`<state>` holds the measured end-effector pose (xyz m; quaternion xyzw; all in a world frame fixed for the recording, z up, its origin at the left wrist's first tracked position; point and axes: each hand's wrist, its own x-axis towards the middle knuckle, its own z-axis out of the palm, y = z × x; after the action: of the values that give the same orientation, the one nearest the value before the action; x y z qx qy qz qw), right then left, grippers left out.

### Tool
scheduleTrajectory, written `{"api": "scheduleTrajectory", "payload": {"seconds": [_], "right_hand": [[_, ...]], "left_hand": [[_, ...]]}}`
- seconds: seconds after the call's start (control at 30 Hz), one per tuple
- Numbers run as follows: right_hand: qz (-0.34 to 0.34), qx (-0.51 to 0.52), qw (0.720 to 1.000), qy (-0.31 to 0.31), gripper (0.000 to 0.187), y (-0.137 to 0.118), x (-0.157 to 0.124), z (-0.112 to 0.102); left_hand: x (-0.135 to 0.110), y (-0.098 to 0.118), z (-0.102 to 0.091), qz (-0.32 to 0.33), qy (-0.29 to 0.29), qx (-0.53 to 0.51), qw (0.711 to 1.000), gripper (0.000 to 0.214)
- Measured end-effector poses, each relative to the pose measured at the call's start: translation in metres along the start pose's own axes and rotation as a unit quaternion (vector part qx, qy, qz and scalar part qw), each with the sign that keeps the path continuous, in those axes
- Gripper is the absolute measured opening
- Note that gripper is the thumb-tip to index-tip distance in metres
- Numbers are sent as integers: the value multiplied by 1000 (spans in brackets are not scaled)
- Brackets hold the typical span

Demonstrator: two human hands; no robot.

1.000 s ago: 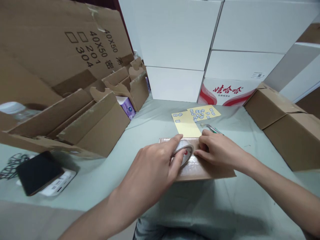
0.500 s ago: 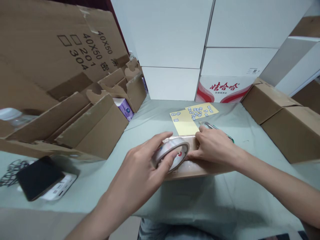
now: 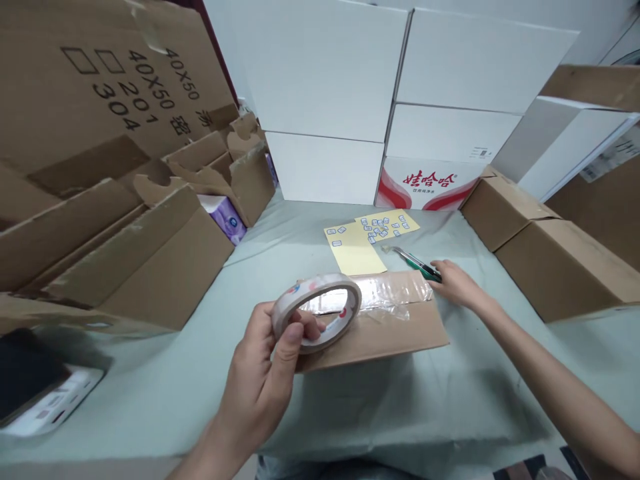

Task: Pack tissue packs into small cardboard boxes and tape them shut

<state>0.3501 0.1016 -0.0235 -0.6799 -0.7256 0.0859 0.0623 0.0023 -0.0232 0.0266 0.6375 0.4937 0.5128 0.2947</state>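
My left hand (image 3: 260, 380) grips a roll of clear tape (image 3: 320, 283), with fingers through its ring and the thumb on its near side. Behind and below the roll is a small brown cardboard box (image 3: 400, 333), partly hidden by it. Shiny clear tape (image 3: 383, 292) runs along the box's top, wrinkled, with a loose-looking piece near the middle. Past the box's right end, my right hand (image 3: 457, 283) has its fingers closed on the handle end of a green utility knife (image 3: 413, 261), which lies on the cloth with its tip pointing away to the left.
Two yellow sheets (image 3: 355, 257) with small stickers lie beyond the box. White cartons (image 3: 325, 167) stand at the back. Open cardboard boxes (image 3: 165, 267) line the left, closed brown boxes (image 3: 565, 253) the right. A dark phone (image 3: 30, 373) rests on a white device (image 3: 65, 397) at front left.
My right hand has left the box top and moved right to the utility knife. My left hand has drawn back slightly with the tape roll, uncovering the taped box top. The view has shifted.
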Motion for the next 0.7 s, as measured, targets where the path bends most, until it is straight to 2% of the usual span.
{"api": "scheduleTrajectory", "payload": {"seconds": [0.1, 0.17, 0.23, 0.33, 0.4, 0.47, 0.57, 0.7], "right_hand": [[11, 7, 999, 33, 29, 7, 11, 33], [3, 25, 998, 49, 26, 7, 13, 35], [-7, 47, 996, 70, 27, 7, 6, 21], [-40, 84, 988, 127, 33, -2, -30, -19], [-129, 122, 970, 167, 30, -17, -65, -45], [-194, 124, 964, 132, 27, -39, -98, -62], [-228, 131, 961, 91, 34, -71, -127, -67], [-237, 118, 962, 66, 33, -93, -127, -53]], "left_hand": [[2, 1, 7, 27, 17, -2, 999, 20], [3, 0, 11, 43, 39, -1, 998, 21], [2, -3, 15, 60, 59, -5, 996, 22], [1, -10, 21, 91, 80, -26, 992, 20], [0, -14, 25, 106, 100, -50, 988, 19], [0, -17, 27, 113, 120, -74, 984, 17], [0, -17, 29, 109, 127, -92, 982, 16], [0, -15, 30, 103, 125, -100, 982, 16]]}}
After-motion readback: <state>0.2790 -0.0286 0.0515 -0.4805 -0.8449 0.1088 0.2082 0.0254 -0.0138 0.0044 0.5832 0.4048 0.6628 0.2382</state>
